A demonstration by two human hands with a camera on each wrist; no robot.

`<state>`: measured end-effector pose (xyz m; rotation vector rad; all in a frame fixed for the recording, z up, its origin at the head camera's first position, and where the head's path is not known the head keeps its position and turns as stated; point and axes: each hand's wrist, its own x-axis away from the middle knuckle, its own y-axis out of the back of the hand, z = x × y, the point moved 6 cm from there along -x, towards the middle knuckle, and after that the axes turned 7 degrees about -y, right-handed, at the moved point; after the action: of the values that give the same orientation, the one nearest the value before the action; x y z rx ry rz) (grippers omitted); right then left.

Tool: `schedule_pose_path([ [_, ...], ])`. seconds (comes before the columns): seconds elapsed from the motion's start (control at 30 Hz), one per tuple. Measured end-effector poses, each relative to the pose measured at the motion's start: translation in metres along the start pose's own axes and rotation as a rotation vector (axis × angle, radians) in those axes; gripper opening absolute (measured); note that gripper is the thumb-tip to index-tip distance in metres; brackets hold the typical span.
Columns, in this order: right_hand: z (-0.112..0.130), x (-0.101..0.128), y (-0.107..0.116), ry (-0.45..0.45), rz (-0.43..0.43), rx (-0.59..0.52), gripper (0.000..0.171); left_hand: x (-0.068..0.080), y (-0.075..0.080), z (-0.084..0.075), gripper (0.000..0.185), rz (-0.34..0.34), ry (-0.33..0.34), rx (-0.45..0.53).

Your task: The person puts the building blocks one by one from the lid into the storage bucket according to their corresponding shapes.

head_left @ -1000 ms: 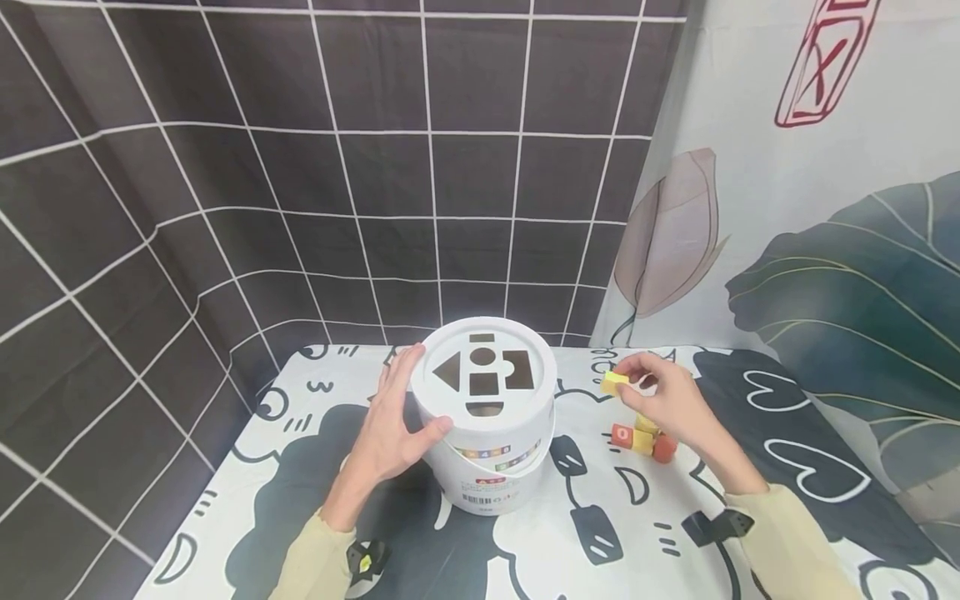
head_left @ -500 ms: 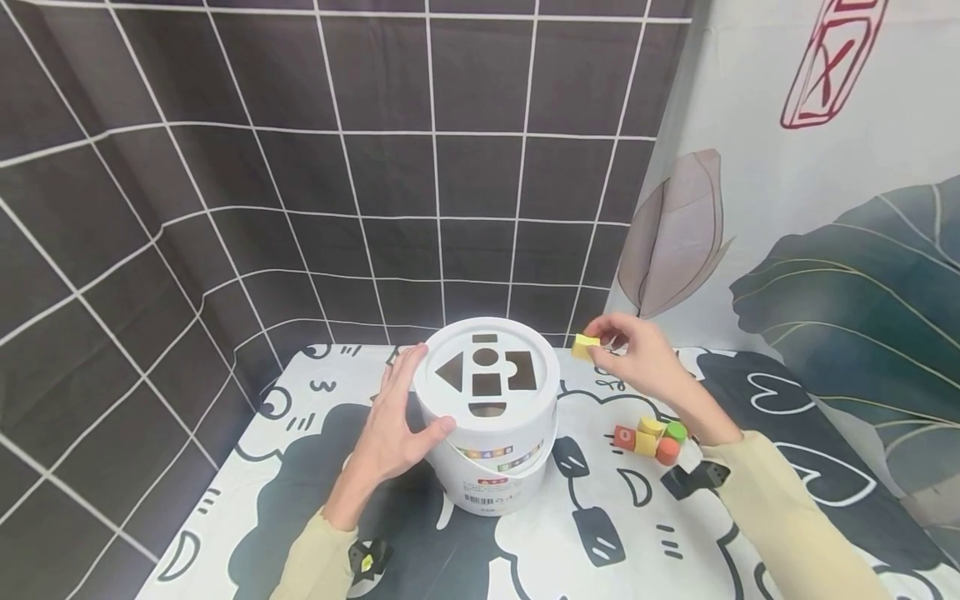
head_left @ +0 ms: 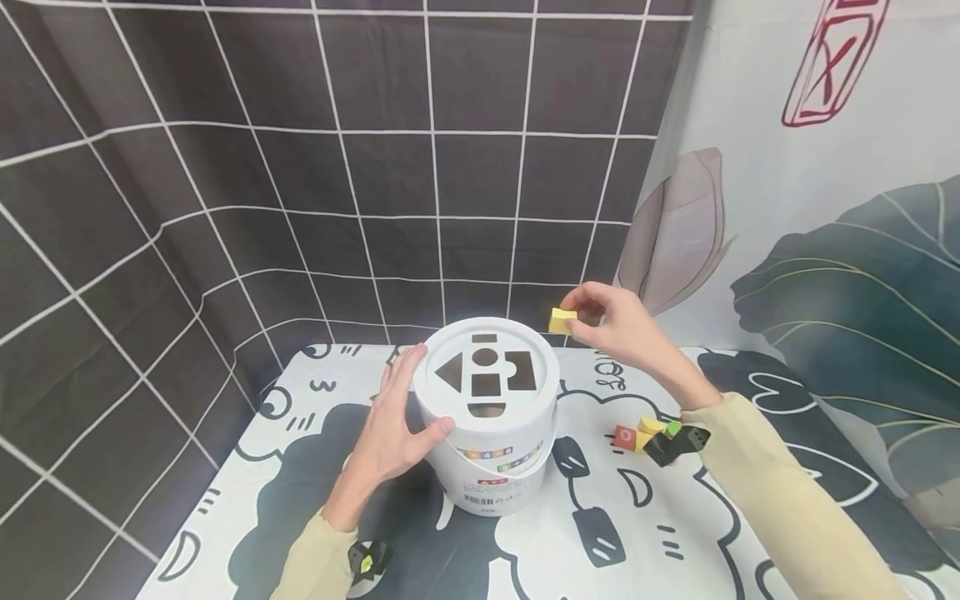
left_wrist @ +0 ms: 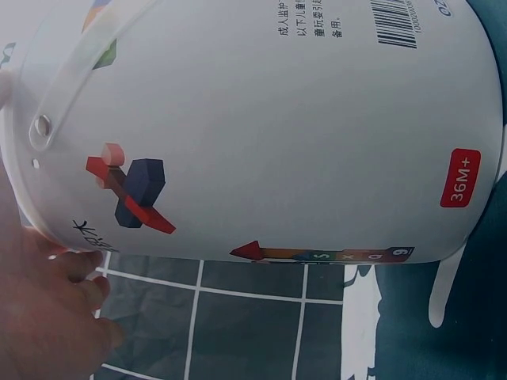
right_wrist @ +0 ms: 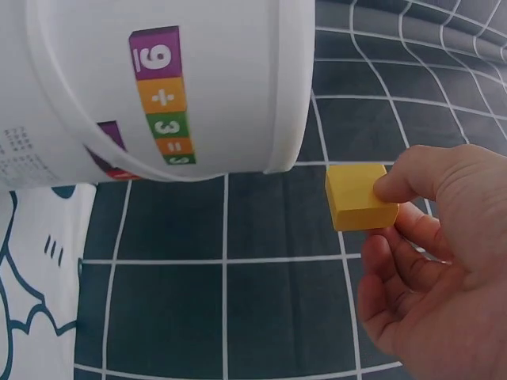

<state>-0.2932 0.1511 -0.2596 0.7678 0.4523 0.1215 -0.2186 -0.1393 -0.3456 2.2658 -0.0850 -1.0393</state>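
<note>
A white bucket (head_left: 487, 467) stands upright, its lid (head_left: 429, 392) cut with several shaped holes: a triangle, a circle, rectangles and a notched one. My left hand (head_left: 390, 425) rests on the bucket's left side, fingers along the lid's rim and thumb toward the front. In the left wrist view that hand (left_wrist: 55, 309) shows at the lid end. Beyond the lid's right rim, my right hand (head_left: 611, 321) pinches a yellow block (head_left: 562, 321) between thumb and fingers. The right wrist view has the yellow block (right_wrist: 356, 194) just off the bucket's lid edge, apart from it.
On the patterned cloth (head_left: 547, 542) to the right lie several small blocks: a red block (head_left: 625, 437) with a numeral, a yellow block (head_left: 651, 426) and a green block (head_left: 672, 429), partly behind the right wrist strap (head_left: 675, 446). A dark gridded curtain (head_left: 390, 175) hangs behind.
My right hand has carried the yellow block up and left, from over the loose blocks to beside the lid. The left hand and bucket stay in place.
</note>
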Motion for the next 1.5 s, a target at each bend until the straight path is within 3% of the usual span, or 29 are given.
schedule_pose_path([
  [0.87, 0.036, -0.034, -0.051, 0.100, 0.104, -0.128, 0.016, 0.001, 0.001, 0.000, 0.100, -0.009, -0.001, -0.001],
  [1.5, 0.041, -0.046, -0.076, 0.143, 0.095, -0.090, 0.016, 0.000, 0.000, 0.001, 0.099, 0.005, 0.009, -0.009],
])
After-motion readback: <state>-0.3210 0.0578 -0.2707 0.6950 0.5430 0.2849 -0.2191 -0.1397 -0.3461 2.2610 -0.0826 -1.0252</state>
